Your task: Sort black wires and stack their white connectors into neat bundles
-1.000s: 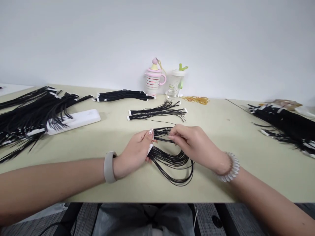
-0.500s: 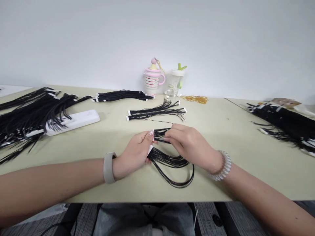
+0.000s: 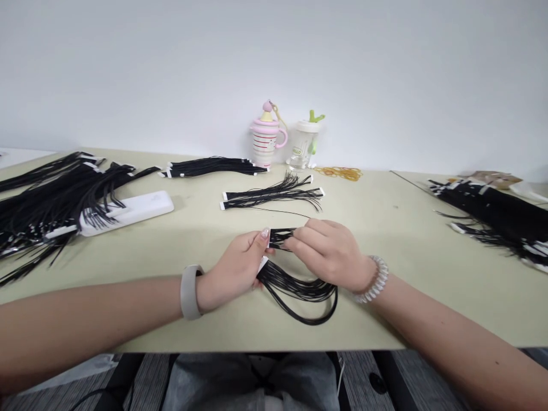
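The left hand point(image 3: 233, 275) has its fingers point(image 3: 262, 242) pinching the white-taped end of a black wire bundle point(image 3: 295, 288), whose loops lie on the tabletop point(image 3: 471, 285) near its front edge. The right hand point(image 3: 329, 255), fingers point(image 3: 299, 242) pressed together on the wires, sits closer to the left hand than earlier.

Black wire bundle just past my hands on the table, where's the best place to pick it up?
Probably take the black wire bundle by the white strip at its left end, coming from above on your side. The strip gathers the wires into one firm edge, while the loose wires fan out rightward.
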Motion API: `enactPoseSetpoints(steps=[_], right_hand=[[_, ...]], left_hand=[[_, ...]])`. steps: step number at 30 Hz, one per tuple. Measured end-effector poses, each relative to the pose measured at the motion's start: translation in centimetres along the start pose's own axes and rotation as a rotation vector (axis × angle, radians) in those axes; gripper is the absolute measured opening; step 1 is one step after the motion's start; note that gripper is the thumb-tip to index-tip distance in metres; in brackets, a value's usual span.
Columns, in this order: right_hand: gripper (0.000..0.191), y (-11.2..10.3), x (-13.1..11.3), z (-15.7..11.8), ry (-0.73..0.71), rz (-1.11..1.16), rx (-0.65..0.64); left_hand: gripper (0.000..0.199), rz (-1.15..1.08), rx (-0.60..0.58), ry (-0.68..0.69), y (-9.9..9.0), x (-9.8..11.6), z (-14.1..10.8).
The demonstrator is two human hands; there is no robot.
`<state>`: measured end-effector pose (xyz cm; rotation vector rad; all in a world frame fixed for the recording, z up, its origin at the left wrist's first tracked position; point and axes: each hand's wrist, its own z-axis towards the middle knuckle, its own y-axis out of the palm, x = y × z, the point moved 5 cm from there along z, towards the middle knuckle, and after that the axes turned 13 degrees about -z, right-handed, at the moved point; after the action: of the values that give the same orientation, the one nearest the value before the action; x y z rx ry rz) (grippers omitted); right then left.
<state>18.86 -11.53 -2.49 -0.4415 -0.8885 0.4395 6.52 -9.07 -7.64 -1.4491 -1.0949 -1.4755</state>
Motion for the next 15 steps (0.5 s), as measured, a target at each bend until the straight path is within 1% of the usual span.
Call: enactPoseSetpoints(steps=[3,5,7,10,12,15], right_hand=[[0.011,-0.4,-0.2,0.1,-0.06,-0.028,0.073],[0.01,-0.3,-0.2,0.1,-0.056,-0.018,0.081],[0.012,0.1,0.0,0.0,-0.028,0.011,0.032],[0.016,0.8,0.3,-0.3,0.017,0.07,-0.084],[0.018,1.1,0.4,-0.5,0.019,0.091,-0.145],[0.02,0.9,0.4,-0.5,0.005,0.074,-0.176]], left_hand=[[0.041,-0.002,-0.042,0.001,0.2,0.1,0.0],[0.041,0.004,-0.064,0.016,0.3,0.2,-0.1],[0.041,-0.007,-0.052,0.009,0.2,0.1,-0.1],[0.041,-0.029,-0.017,-0.025,-0.1,-0.3,0.0],[0.041,-0.017,-0.005,-0.033,-0.1,-0.4,0.0],[0.041,0.014,-0.006,-0.029,-0.1,-0.3,0.0]])
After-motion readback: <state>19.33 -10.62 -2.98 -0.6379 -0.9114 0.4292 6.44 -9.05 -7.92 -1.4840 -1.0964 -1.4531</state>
